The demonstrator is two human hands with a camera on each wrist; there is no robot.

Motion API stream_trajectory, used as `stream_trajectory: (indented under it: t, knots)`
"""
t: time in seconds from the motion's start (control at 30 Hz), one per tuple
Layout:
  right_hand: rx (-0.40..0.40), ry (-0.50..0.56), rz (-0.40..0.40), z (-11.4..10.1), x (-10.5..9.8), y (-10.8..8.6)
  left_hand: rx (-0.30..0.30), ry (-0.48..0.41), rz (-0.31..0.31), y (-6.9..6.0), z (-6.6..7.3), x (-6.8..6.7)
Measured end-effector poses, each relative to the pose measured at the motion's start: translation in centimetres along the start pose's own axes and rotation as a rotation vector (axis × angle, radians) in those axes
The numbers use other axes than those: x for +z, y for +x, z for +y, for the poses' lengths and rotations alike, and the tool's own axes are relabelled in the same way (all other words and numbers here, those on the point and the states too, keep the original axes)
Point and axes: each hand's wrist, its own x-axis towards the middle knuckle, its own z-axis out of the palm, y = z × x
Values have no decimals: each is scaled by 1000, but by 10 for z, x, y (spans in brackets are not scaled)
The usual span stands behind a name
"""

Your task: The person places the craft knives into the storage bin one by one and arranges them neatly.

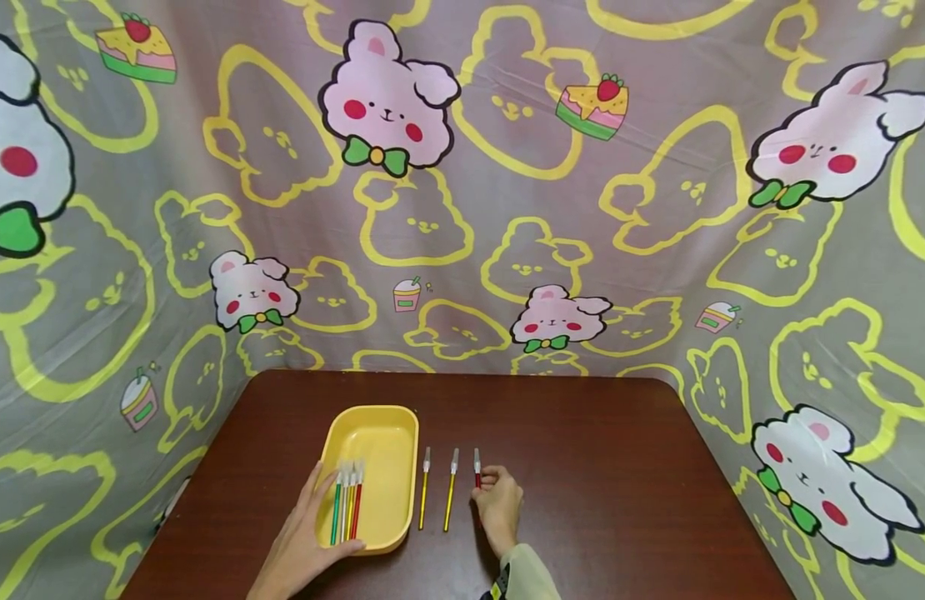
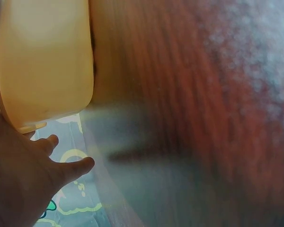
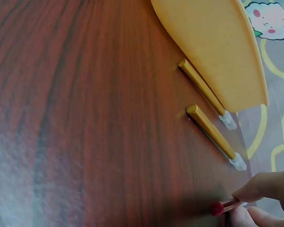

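Red clear-capped craft knife (image 1: 477,467) in right grip (image 1: 500,504)

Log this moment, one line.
left hand: holds yellow tray; right hand: pinches red tool; two gold tools: on table; more tools: in tray

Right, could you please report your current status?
Left hand touching yellow rectangular tray; right hand pinching slim red clear-capped pen. Two slim gold clear-capped pens lie between; nothing visibly blocking either hand.

yellow tray (image 1: 391,492), green, silver, gold and red pens (image 1: 350,508), red-brown streaked table (image 1: 590,467), grey cloth (image 1: 477,196) with yellow outlines
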Motion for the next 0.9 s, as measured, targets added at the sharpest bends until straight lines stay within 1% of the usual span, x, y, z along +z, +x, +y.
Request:
stream_trajectory:
  t: [0.2, 0.5, 0.6, 0.77, 0.9]
  knots:
    - [7, -33, -5, -2, -4, 3, -6, -1, -3, 0, 1, -1]
    - [10, -87, -53, -7, -9, 3, -42, -5, -41, 0, 1, -2]
    - [27, -87, -64, -9, -10, 3, -42, -5, -43, 0, 2, -2]
    - [16, -59, -72, -12, -10, 4, -28, -5, -28, 0, 1, -2]
    - [20, -5, -105, -16, -8, 5, -29, -4, -32, 0, 1, -3]
